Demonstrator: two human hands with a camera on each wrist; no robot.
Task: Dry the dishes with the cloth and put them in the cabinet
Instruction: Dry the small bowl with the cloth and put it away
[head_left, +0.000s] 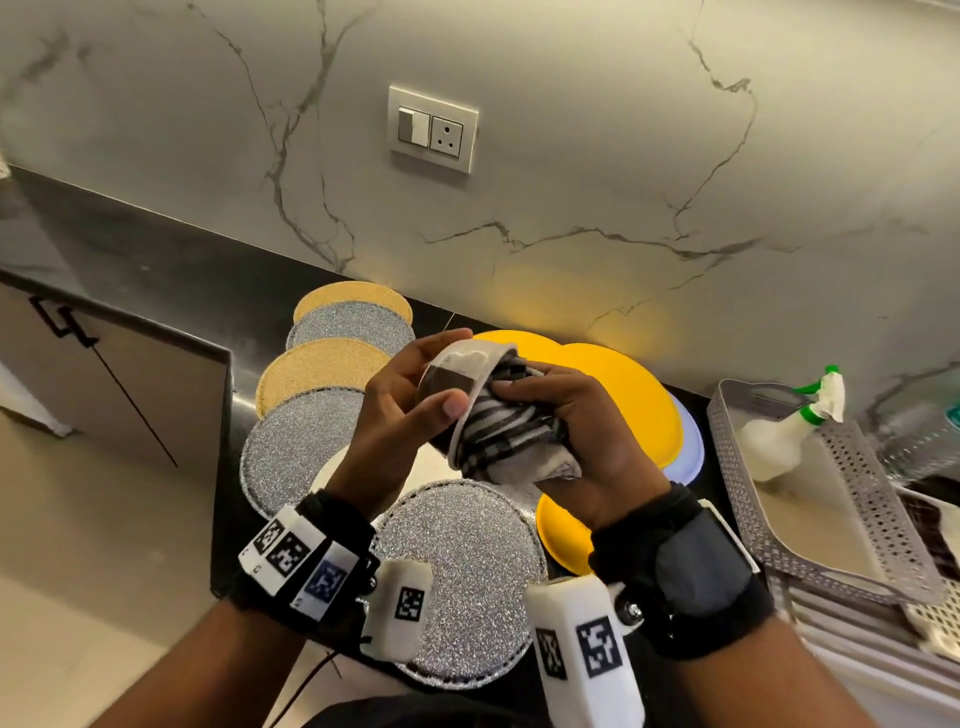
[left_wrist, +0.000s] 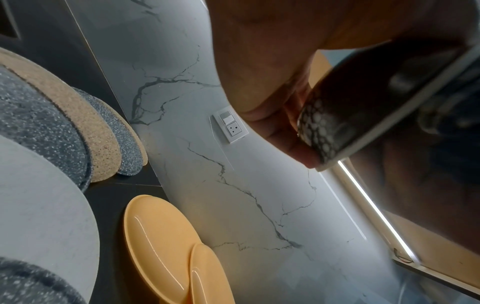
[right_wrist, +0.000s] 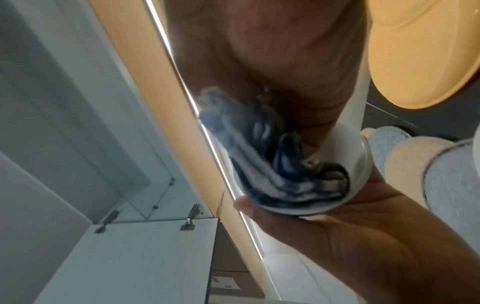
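Stage: drying, early | left hand (head_left: 400, 410) grips bowl (head_left: 457, 384) above the counter (head_left: 156, 270) | right hand (head_left: 576, 441) presses wadded cloth (head_left: 509, 436) into bowl | yellow plates (head_left: 613, 395) lie on counter | nothing yet in cabinet.

A veined marble wall (head_left: 571, 182) is carrying a switch plate (head_left: 432, 129) at twelve o'clock; black counter (head_left: 156, 270) and pale floor (head_left: 78, 519) are lying at nine.

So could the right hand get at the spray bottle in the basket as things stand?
Probably not yet: the right hand is busy pressing the cloth into the bowl. The way to the spray bottle looks open.
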